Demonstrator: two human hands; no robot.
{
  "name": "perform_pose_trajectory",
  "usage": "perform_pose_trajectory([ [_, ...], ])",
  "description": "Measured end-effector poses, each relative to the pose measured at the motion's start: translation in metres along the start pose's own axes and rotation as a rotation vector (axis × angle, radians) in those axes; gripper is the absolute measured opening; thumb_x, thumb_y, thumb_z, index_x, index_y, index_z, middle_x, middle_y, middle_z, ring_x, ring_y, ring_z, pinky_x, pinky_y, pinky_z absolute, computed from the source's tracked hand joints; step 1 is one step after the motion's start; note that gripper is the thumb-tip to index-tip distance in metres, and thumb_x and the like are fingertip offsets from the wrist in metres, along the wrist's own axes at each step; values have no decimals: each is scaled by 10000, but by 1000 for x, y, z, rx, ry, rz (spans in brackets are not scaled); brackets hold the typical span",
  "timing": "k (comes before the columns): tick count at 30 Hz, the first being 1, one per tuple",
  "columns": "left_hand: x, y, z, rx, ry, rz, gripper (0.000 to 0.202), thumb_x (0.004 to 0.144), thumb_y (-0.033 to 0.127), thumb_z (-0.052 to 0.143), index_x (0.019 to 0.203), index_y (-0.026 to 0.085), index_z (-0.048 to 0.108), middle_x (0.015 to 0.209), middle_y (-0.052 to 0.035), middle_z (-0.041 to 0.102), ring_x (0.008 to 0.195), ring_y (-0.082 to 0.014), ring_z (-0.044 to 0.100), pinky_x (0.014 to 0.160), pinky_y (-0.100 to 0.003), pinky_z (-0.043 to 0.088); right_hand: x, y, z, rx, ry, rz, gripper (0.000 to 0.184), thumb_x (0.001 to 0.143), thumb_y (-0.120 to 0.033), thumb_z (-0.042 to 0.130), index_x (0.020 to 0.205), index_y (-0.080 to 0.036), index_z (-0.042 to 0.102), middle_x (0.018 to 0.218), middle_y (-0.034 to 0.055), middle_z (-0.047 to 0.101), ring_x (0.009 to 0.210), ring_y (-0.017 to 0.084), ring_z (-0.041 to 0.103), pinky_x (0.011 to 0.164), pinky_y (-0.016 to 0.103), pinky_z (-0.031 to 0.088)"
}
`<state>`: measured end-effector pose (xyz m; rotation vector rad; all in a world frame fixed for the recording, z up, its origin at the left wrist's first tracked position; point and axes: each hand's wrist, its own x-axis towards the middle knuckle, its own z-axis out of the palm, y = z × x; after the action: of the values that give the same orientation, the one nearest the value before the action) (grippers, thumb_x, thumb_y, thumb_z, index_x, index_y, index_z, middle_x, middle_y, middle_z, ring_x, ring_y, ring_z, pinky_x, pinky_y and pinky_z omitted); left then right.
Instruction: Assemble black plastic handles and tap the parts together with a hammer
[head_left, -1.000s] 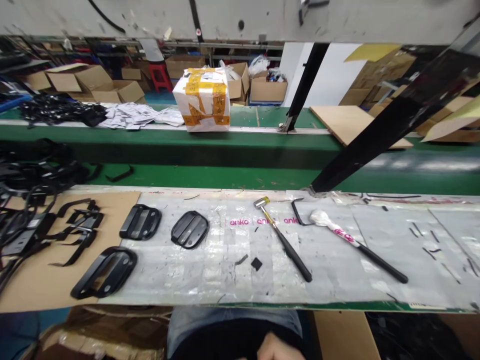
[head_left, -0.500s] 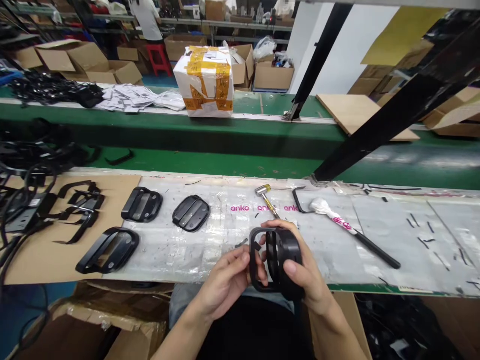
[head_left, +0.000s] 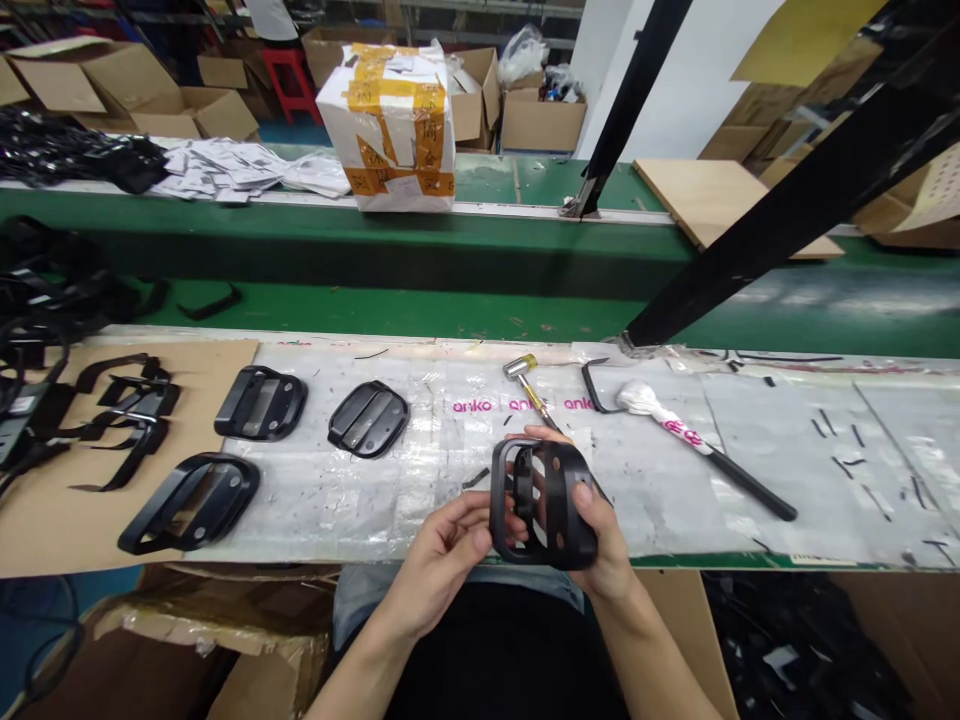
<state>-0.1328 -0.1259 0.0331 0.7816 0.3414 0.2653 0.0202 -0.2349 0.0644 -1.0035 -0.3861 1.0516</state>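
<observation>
Both hands up in front of the body, just past the near edge of the surface (head_left: 375, 520). Right hand (head_left: 609, 555): grip wrapped around the right side of a black slotted part (head_left: 544, 500), thumb pressed on its face, fingers behind it. Left hand (head_left: 446, 560): grip pinching the left rim of the same part, fingertips tucked into its open frame. The part is held upright and clear of the surface, between the two grips. Directly beyond the grips, a small hammer (head_left: 523, 368) lies with its head away from them; its handle runs back under the held part and is hidden there. Beyond and right of the right grip lies a white-wrapped mallet (head_left: 643, 399), head far, black handle pointing further right. Left of the left grip and a little beyond it sits a flat black cover (head_left: 368, 418); further left, a second cover (head_left: 260, 402); nearer the front edge and well left, a black loop frame (head_left: 189, 488) overlapping a cardboard sheet (head_left: 45, 510). Thin black strips (head_left: 127, 410) lie on that sheet. Far beyond the grips, across the green belt (head_left: 450, 310), stands a taped white box (head_left: 390, 120).
</observation>
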Motion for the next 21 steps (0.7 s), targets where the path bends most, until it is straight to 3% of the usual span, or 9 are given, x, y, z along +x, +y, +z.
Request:
perform_pose_trajectory([
  [3,-1,0,-2,69,-5,66,357,937,426,792,1235,236,748,1085,-80,771,976,-191,718,948,-315,555,1,7,0,96,-31,-22,636,910,-649,660,1432,-299,561,1493,110,582,1143,350,677,848,468,619],
  [7,4,8,1,150,41,-35,362,909,428,819,1164,179,750,933,-76,738,868,-188,695,701,-257,597,0,4,-1,-192,-38,-63,745,898,-697,711,1513,-323,521,1576,96,522,1275,360,620,1033,492,563],
  [9,7,12,0,103,112,-99,341,918,407,811,1146,161,751,881,-71,725,813,-183,695,631,-246,600,0,1,-3,-277,-38,-104,788,903,-715,704,1557,-328,496,1631,86,470,1410,369,529,1150,499,492],
  [11,9,12,-5,-52,147,-137,348,918,433,805,1115,148,763,844,-60,717,714,-156,691,611,-243,600,2,-1,-7,-224,-28,-177,734,935,-707,657,1546,-322,527,1661,85,438,1463,375,485,1152,496,498],
  [13,9,11,-11,-223,133,-181,376,908,466,808,1102,146,777,788,-33,693,581,-106,649,553,-205,554,6,0,-12,-203,2,-249,538,992,-620,620,1433,-312,641,1601,95,510,1399,357,556,1066,467,564],
  [16,7,9,-18,-307,97,-191,380,932,471,780,1159,167,777,737,1,655,466,-53,569,472,-165,461,11,8,-25,-436,131,-336,183,1036,-391,654,1139,-296,773,1212,72,726,1113,250,707,906,352,614],
  [18,6,9,-18,-256,83,-139,379,951,478,752,1188,183,766,764,-5,667,438,-46,542,445,-168,419,14,15,-36,-656,224,-415,103,1029,-301,674,1020,-279,774,1004,43,745,966,207,719,854,314,599],
  [21,2,14,-16,-103,131,-65,416,968,532,706,1204,193,749,795,-25,685,447,-71,542,474,-212,427,18,23,-52,-939,265,-556,80,1020,-264,668,998,-252,744,978,46,749,946,215,713,865,338,570],
])
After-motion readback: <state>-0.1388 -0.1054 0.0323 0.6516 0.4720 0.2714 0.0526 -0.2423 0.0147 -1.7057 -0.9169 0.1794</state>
